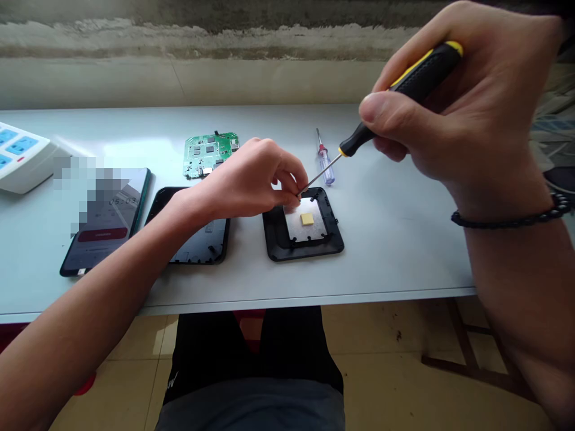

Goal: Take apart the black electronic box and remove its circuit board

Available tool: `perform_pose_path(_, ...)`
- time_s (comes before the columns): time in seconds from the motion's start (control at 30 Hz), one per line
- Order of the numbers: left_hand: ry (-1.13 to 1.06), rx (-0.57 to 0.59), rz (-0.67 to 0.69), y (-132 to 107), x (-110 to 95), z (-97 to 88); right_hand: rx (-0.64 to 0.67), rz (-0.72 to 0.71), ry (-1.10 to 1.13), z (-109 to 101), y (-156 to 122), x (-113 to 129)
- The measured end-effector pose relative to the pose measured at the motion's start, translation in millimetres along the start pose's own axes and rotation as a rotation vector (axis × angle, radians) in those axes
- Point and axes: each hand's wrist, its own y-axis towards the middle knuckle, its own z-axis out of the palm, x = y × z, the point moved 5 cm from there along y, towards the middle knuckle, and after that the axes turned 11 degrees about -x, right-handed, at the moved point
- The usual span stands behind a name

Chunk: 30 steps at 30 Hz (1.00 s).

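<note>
My right hand (pixel 431 102) is closed around the black and yellow handle of a screwdriver (pixel 415 78), its shaft slanting down to the left. The thumb and fingers of my left hand (pixel 265 179) pinch together at the screwdriver's tip. Whatever else they hold there is too small or hidden to make out. Directly below lies a black plastic cover (pixel 278 248) with a silver metal plate (pixel 317 230) on it. A small yellow pad (pixel 306 219) sits on the plate. Under my left wrist, a second black cover (pixel 220 245) is partly hidden.
A green circuit board (pixel 209 149) lies behind my left hand. A second screwdriver (pixel 326 164) with a clear handle rests behind the plate. A phone (pixel 110 209) and a white power strip (pixel 27 158) are at the left. The table's front edge (pixel 359 299) is near my lap.
</note>
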Motion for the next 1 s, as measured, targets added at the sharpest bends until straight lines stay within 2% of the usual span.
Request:
perform_pose_path(0.1,0.007,0.035,-0.003,0.6,0.8,3.8,0.04,-0.002,0.0,0.3,2.4,0.5)
perform_pose_path(0.37,-0.001,0.061,0.02,2.8,0.9,2.3,0.037,-0.023,-0.045,3.3,-1.4,5.0)
perform_pose_path(0.57,-0.103,0.031,-0.028,3.5,4.0,4.6,0.047,-0.03,-0.063,2.5,-2.2,5.0)
perform_pose_path(1.0,-0.119,-0.065,-0.025,2.3,3.8,7.7,0.078,-0.06,-0.076,1.0,2.3,8.4)
